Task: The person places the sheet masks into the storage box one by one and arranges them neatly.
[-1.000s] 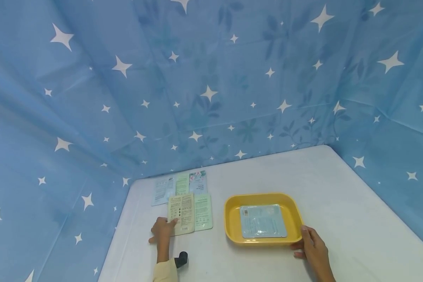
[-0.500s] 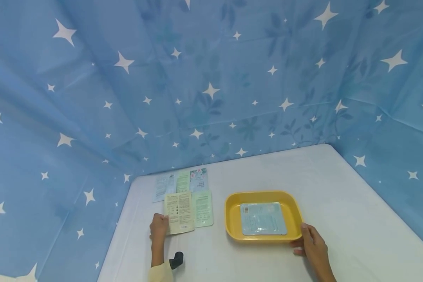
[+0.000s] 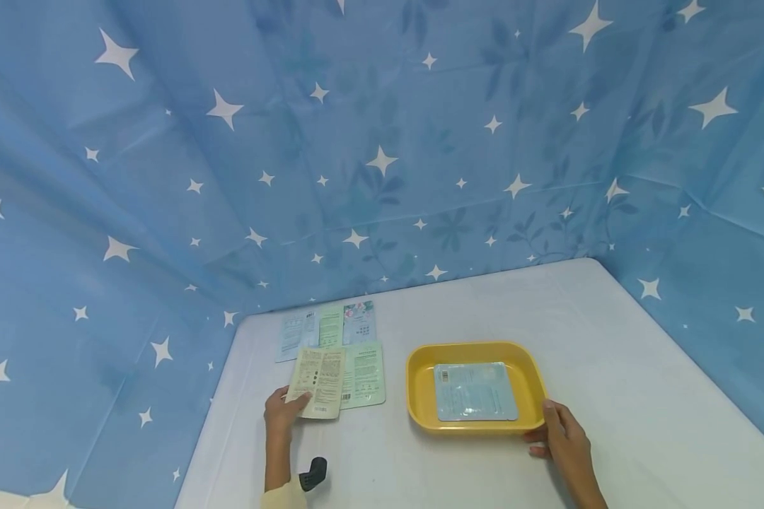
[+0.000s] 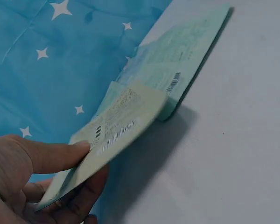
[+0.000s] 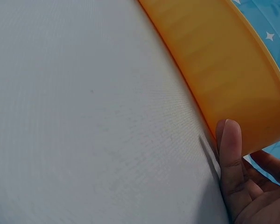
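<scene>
From the head view, on a white table (image 3: 611,367) walled by blue starred cloth (image 3: 382,141): a yellow tray (image 3: 420,396) as landmark, one pale blue sachet (image 3: 475,391) lying flat inside it. Left of the tray, the left hand (image 3: 281,412), thumb and fingers pinching the near corner of a beige sachet (image 3: 317,372), that sachet tilted and partly over a green sachet (image 3: 363,375) flat on the table just left of the tray. Behind those, farther from the tray's left wall, a row of more sachets (image 3: 327,329) against the cloth. At the tray's near right corner, the right hand (image 3: 563,440), thumb against the rim, fingers loosely bent beside it. From the left wrist view: beige sachet (image 4: 116,128) lifted off the table, thumb (image 4: 51,154) on top, fingers underneath, green sachet (image 4: 186,51) beyond it. From the right wrist view: thumb (image 5: 229,154) resting upright against the tray's outer wall (image 5: 224,79), fingers curled behind; no firm grip visible.
</scene>
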Demonstrator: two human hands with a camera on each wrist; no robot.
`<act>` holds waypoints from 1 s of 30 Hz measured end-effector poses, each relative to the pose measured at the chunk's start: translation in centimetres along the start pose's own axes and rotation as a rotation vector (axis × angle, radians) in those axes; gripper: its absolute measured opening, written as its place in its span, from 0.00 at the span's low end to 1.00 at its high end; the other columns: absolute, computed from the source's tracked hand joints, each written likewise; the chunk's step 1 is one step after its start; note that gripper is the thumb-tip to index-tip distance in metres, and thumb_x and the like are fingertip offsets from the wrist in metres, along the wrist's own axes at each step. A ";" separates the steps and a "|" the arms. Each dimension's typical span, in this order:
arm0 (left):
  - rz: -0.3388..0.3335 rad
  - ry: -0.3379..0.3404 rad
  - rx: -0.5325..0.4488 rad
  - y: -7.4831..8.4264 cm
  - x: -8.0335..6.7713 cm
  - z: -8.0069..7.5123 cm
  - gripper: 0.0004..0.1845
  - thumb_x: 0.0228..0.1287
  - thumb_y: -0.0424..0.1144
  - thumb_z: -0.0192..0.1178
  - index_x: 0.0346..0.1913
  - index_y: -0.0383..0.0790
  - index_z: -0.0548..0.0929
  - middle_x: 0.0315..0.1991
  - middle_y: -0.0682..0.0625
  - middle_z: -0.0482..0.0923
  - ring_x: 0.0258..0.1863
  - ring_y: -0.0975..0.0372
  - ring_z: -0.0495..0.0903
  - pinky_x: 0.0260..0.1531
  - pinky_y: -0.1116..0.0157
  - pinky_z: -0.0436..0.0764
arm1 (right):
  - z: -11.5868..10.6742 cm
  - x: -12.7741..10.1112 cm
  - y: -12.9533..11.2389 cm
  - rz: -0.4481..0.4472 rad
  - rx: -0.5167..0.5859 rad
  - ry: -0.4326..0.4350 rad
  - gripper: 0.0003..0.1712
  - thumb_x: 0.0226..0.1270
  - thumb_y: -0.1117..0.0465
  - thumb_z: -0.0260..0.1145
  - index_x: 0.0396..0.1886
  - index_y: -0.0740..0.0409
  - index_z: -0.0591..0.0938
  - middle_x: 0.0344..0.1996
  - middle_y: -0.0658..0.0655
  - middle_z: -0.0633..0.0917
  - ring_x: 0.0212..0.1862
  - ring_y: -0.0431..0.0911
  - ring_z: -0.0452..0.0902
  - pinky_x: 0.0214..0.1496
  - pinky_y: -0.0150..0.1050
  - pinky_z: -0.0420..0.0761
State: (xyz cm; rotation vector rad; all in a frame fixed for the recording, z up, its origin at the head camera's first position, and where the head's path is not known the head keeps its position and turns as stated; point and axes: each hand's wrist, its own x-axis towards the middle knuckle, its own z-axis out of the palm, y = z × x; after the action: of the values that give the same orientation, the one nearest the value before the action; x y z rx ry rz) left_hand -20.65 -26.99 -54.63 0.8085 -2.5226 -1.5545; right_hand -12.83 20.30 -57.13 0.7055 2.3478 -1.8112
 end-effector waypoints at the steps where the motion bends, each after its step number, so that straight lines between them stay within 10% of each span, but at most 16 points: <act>1: -0.003 0.004 -0.016 0.0 -0.1 -0.1 0.30 0.62 0.38 0.65 0.60 0.22 0.71 0.49 0.31 0.79 0.42 0.49 0.82 0.45 0.56 0.80 | 0.0 0.0 0.0 0.002 -0.002 0.000 0.46 0.74 0.32 0.37 0.69 0.68 0.60 0.27 0.54 0.87 0.27 0.42 0.85 0.30 0.35 0.86; 8: 0.014 0.016 -0.204 0.7 -0.4 -0.5 0.24 0.66 0.37 0.62 0.61 0.29 0.73 0.49 0.40 0.79 0.35 0.65 0.80 0.33 0.74 0.79 | -0.1 0.0 -0.2 0.000 -0.001 0.001 0.47 0.73 0.30 0.37 0.69 0.67 0.61 0.28 0.54 0.86 0.28 0.42 0.84 0.30 0.35 0.85; 18: -0.007 -0.198 -0.802 1.7 -0.7 0.1 0.32 0.66 0.34 0.62 0.70 0.33 0.62 0.52 0.56 0.79 0.49 0.69 0.83 0.55 0.67 0.80 | -0.1 0.2 0.0 0.004 0.006 0.013 0.45 0.73 0.31 0.37 0.69 0.66 0.61 0.28 0.54 0.86 0.28 0.41 0.84 0.30 0.35 0.85; 22: -0.010 -0.307 -0.880 2.5 -1.2 1.1 0.33 0.68 0.37 0.60 0.71 0.32 0.60 0.54 0.55 0.80 0.53 0.66 0.83 0.57 0.68 0.78 | -0.1 0.2 0.2 0.004 0.006 0.016 0.45 0.73 0.31 0.38 0.70 0.65 0.61 0.29 0.54 0.86 0.28 0.41 0.84 0.30 0.35 0.85; 30: 0.000 -0.512 -0.729 4.6 -2.7 3.3 0.30 0.71 0.44 0.57 0.69 0.33 0.63 0.52 0.49 0.82 0.51 0.58 0.85 0.51 0.61 0.82 | 0.0 0.1 0.1 0.011 0.006 0.010 0.46 0.73 0.31 0.37 0.68 0.67 0.61 0.27 0.54 0.86 0.27 0.41 0.84 0.30 0.35 0.85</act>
State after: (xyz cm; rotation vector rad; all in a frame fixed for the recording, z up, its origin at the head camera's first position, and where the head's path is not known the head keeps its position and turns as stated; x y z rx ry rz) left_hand -21.25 -21.48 -51.81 0.3309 -1.8906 -2.6839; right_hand -12.87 20.36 -57.22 0.7284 2.3412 -1.8156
